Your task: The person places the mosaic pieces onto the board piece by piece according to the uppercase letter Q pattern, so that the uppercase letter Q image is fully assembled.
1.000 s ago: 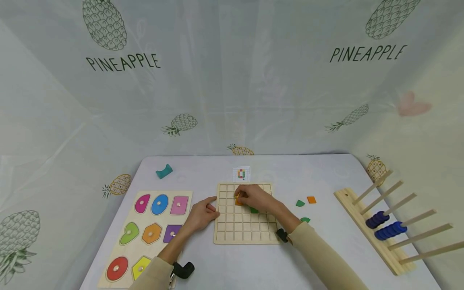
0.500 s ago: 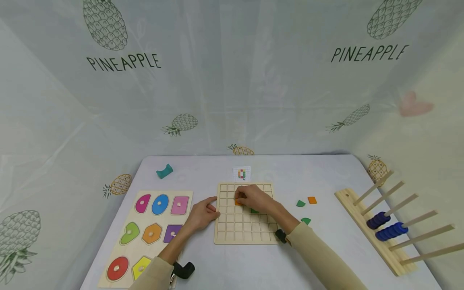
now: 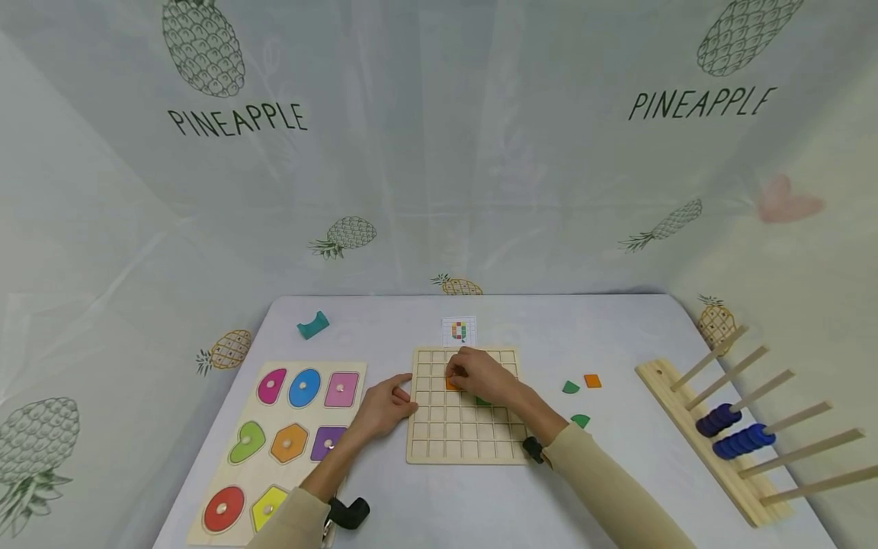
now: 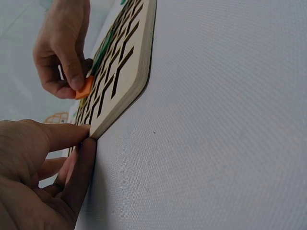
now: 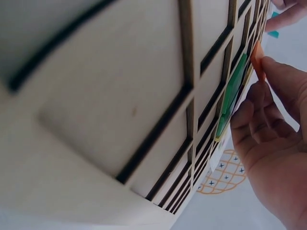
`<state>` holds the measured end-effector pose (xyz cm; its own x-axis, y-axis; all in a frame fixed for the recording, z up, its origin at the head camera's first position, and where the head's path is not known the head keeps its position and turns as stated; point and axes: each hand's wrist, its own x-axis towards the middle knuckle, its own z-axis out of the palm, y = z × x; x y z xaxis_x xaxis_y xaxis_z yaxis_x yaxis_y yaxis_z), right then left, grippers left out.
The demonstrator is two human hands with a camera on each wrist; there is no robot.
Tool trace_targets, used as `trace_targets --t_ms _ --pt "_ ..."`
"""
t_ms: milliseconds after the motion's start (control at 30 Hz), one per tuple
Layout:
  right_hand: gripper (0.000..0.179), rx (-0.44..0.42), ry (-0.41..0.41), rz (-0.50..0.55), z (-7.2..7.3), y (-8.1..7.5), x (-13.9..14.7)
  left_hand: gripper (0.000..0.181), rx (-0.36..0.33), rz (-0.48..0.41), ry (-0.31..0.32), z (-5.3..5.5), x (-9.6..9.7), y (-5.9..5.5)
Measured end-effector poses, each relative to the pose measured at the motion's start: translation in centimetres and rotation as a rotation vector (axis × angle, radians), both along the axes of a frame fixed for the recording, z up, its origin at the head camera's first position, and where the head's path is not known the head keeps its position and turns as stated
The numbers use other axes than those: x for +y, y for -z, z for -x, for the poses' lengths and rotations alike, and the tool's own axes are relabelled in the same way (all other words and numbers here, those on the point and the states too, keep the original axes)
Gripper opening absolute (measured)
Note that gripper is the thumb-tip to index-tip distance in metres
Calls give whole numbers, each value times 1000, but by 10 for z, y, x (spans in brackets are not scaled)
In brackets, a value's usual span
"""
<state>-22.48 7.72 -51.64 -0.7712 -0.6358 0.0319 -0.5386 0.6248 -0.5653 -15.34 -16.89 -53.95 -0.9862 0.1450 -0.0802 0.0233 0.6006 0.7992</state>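
A wooden grid board (image 3: 439, 451) lies in front of me. My right hand (image 3: 485, 375) is over its upper middle, pinching an orange square tile (image 5: 257, 60) between thumb and fingers. In the right wrist view the tile is tilted, close over the grid. Green pieces (image 5: 234, 86) sit in the board near those fingers, partly covered by the hand in the head view. At the board's left edge, my left hand (image 3: 379, 409) touches the wood with thumb and index finger. The left wrist view shows those fingertips (image 4: 82, 132) right at the edge.
A small pattern card (image 3: 459, 331) stands behind the board. Two green pieces (image 3: 571, 387) and an orange square (image 3: 593, 380) lie to the right. Beyond them is a peg rack (image 3: 700, 435) with blue rings. A shape puzzle (image 3: 302, 488) and a teal block (image 3: 313, 325) are left.
My right fingers have shifted slightly with the orange tile, staying over the same part of the board. A yellow bit beside them is now covered in the head view. The left hand stays put.
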Motion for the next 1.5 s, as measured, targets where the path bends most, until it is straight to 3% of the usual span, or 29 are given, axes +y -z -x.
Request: trace_targets --t_ms 533,1233,1500 --pt "10 30 -1 -98 -1 0 -4 60 5 3 5 0 -1 1" --pt "11 29 -2 -119 -2 1 0 60 -9 8 15 1 -1 1" --pt "9 51 36 -147 -1 3 -1 60 -11 8 11 1 -1 0"
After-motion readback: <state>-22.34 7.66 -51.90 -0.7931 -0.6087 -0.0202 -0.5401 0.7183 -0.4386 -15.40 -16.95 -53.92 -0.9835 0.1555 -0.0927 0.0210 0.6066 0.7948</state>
